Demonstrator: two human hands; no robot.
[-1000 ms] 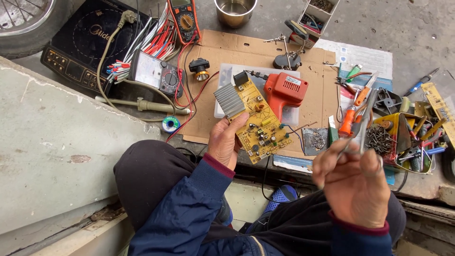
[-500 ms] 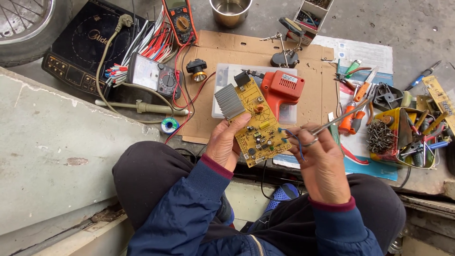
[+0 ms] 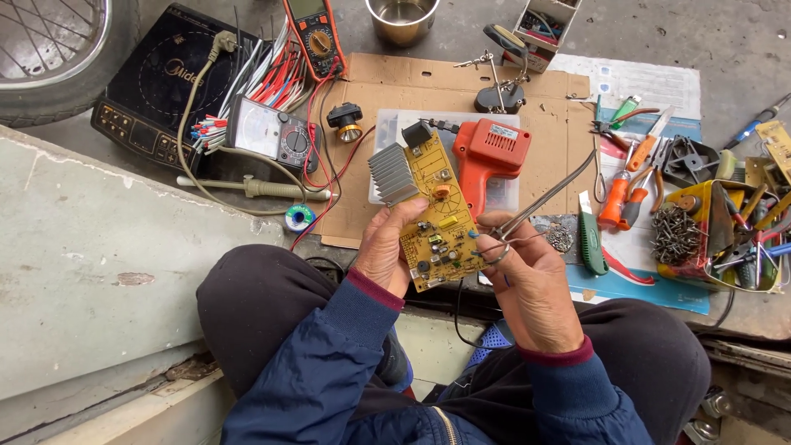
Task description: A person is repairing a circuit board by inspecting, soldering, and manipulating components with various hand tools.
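right hand (image 3: 527,276) now against circuit board (image 3: 437,222), tweezers (image 3: 544,202) brought in

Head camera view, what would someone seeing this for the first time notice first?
Probably the yellow circuit board with its ribbed metal heatsink, held up at centre by the left hand, while the right hand grips long metal forceps at the board's right edge. Just behind it, an orange power tool lies on the cardboard sheet, and a yellow tray of tools and screws crowds the right side.
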